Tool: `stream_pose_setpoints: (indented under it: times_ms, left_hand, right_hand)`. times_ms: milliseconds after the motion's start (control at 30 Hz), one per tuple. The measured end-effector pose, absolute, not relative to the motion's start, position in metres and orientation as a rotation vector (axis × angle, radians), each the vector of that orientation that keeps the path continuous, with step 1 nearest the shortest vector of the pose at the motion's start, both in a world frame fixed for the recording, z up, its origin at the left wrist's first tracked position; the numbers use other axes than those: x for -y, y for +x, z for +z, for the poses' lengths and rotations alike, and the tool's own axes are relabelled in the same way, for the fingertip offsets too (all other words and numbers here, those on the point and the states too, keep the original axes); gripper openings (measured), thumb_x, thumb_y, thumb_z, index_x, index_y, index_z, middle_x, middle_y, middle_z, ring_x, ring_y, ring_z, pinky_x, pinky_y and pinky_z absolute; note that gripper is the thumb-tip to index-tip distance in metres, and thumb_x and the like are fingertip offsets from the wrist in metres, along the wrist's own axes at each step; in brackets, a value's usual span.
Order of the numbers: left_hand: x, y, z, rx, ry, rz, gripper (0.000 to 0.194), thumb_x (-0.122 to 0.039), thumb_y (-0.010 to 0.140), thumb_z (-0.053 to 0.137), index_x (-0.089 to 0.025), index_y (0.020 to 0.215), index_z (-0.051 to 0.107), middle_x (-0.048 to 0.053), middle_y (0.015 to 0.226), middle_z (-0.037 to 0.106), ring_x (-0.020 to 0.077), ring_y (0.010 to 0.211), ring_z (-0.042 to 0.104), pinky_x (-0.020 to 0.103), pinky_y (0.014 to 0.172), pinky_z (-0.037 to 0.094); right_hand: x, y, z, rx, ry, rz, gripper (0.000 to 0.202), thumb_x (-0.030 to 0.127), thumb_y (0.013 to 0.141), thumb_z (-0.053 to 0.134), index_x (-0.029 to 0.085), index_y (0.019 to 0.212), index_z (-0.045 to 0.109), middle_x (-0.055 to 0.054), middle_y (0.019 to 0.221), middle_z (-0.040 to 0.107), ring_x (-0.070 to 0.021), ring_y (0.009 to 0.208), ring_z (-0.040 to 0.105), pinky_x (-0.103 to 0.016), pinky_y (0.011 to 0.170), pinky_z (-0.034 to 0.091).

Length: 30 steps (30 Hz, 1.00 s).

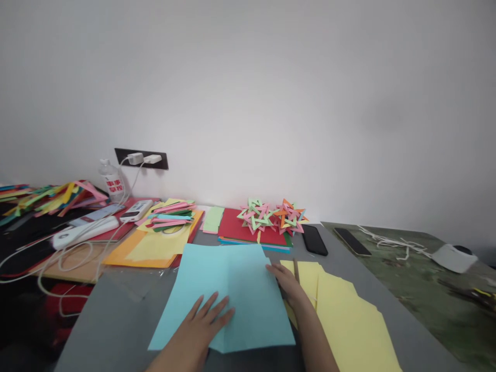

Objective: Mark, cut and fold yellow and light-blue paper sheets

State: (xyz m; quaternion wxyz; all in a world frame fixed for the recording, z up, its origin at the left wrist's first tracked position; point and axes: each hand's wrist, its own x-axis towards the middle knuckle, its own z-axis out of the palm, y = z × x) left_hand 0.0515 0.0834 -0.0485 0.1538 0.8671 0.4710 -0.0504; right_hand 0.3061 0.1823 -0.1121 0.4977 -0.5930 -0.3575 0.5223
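A large light-blue sheet of paper (248, 294) with a crease down its middle lies on the grey table before me. My left hand (203, 325) rests flat on its lower left part, fingers spread. At the sheet's right edge is my right hand (287, 284), its fingertips closed on the border; the thumb is mostly hidden. Yellow paper sheets (349, 315) are fanned out to the right, partly under my right forearm. A thin brown strip-like object (296, 269) stands out beside the right hand; its kind is unclear.
Behind the blue sheet are two folded paper stars (256, 216) on stacked coloured paper (232, 222), beside a black phone (314, 239). Left are paper strips (172, 214), a power bank (136, 211), white cables (58, 263) and a bottle (112, 181). Another phone (352, 241) lies on the green surface.
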Motion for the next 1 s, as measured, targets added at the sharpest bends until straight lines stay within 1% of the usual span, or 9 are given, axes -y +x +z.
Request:
stream_pose_setpoints:
  times_ms: [100, 133, 167, 200, 233, 333, 533, 800, 1000]
  left_hand:
    - [-0.089, 0.039, -0.044, -1.167, 2.397, 0.062, 0.086, -0.028, 0.062, 0.061, -0.036, 0.133, 0.014, -0.003, 0.142, 0.016, 0.0217, 0.13, 0.014, 0.042, 0.104, 0.018]
    - [-0.098, 0.039, -0.046, -1.156, 2.373, 0.108, 0.085, -0.039, 0.063, 0.061, -0.033, 0.134, 0.015, 0.0, 0.142, 0.019, 0.0227, 0.129, 0.017, 0.042, 0.104, 0.019]
    - [-0.11, 0.041, -0.049, -1.176, 2.363, 0.143, 0.073, -0.045, 0.07, 0.052, -0.03, 0.133, 0.019, 0.002, 0.142, 0.021, 0.0215, 0.128, 0.02, 0.041, 0.103, 0.02]
    - [-0.124, 0.046, -0.053, -1.273, 2.357, 0.191, 0.057, -0.044, 0.079, 0.039, -0.028, 0.132, 0.026, 0.003, 0.141, 0.024, 0.0198, 0.128, 0.021, 0.041, 0.103, 0.019]
    - [-0.138, 0.051, -0.059, -1.443, 2.352, 0.234, 0.049, -0.041, 0.083, 0.029, -0.025, 0.13, 0.031, 0.005, 0.139, 0.028, 0.0193, 0.128, 0.022, 0.042, 0.103, 0.019]
    - [-0.173, 0.068, -0.077, -1.794, 2.384, 0.283, 0.045, -0.027, 0.086, 0.023, -0.019, 0.129, 0.034, 0.008, 0.139, 0.029, 0.0205, 0.128, 0.022, 0.047, 0.102, 0.018]
    - [-0.185, 0.073, -0.097, -1.863, 2.492, 0.319, 0.046, -0.023, 0.085, 0.026, -0.031, 0.129, 0.032, 0.001, 0.141, 0.027, 0.0266, 0.129, 0.017, 0.055, 0.1, 0.012]
    - [-0.187, 0.072, -0.107, -1.898, 2.551, 0.287, 0.048, -0.019, 0.083, 0.029, -0.032, 0.128, 0.035, 0.001, 0.14, 0.029, 0.0293, 0.128, 0.02, 0.057, 0.098, 0.013]
    - [-0.186, 0.072, -0.107, -1.899, 2.541, 0.316, 0.044, -0.026, 0.085, 0.024, -0.034, 0.127, 0.036, 0.0, 0.14, 0.03, 0.0277, 0.128, 0.019, 0.056, 0.099, 0.011]
  right_hand:
    - [-0.188, 0.302, -0.121, 1.096, -1.591, 1.034, 0.024, 0.034, 0.055, 0.063, 0.014, 0.069, 0.063, -0.004, 0.057, 0.065, -0.0195, 0.055, 0.06, -0.027, 0.051, 0.043]
    - [-0.19, 0.302, -0.123, 1.132, -1.623, 0.978, 0.02, 0.033, 0.054, 0.063, 0.015, 0.062, 0.062, -0.003, 0.053, 0.063, -0.0193, 0.053, 0.059, -0.027, 0.051, 0.041]
    - [-0.191, 0.302, -0.124, 1.147, -1.645, 0.94, 0.017, 0.033, 0.054, 0.062, 0.016, 0.056, 0.06, -0.002, 0.048, 0.06, -0.0189, 0.052, 0.057, -0.027, 0.05, 0.04]
    - [-0.193, 0.303, -0.124, 1.15, -1.661, 0.907, 0.017, 0.033, 0.054, 0.062, 0.017, 0.05, 0.058, -0.001, 0.044, 0.057, -0.0184, 0.05, 0.055, -0.026, 0.049, 0.038]
    - [-0.193, 0.303, -0.125, 1.162, -1.679, 0.863, 0.019, 0.033, 0.055, 0.061, 0.018, 0.045, 0.055, 0.0, 0.041, 0.053, -0.0176, 0.049, 0.053, -0.026, 0.049, 0.036]
    - [-0.191, 0.304, -0.124, 1.239, -1.73, 0.679, 0.026, 0.036, 0.059, 0.056, 0.02, 0.04, 0.047, 0.002, 0.039, 0.047, -0.0154, 0.047, 0.048, -0.025, 0.047, 0.032]
    - [-0.185, 0.301, -0.126, 1.294, -1.787, 0.453, 0.021, 0.03, 0.059, 0.055, 0.02, 0.043, 0.045, 0.002, 0.044, 0.048, -0.0137, 0.046, 0.046, -0.024, 0.048, 0.032]
    - [-0.181, 0.299, -0.127, 1.295, -1.824, 0.44, 0.021, 0.027, 0.058, 0.055, 0.021, 0.042, 0.042, 0.002, 0.045, 0.048, -0.0147, 0.048, 0.047, -0.024, 0.049, 0.032]
    - [-0.175, 0.299, -0.123, 1.295, -1.809, 0.468, 0.023, 0.028, 0.056, 0.057, 0.021, 0.04, 0.042, 0.003, 0.041, 0.046, -0.0141, 0.046, 0.045, -0.024, 0.046, 0.032]
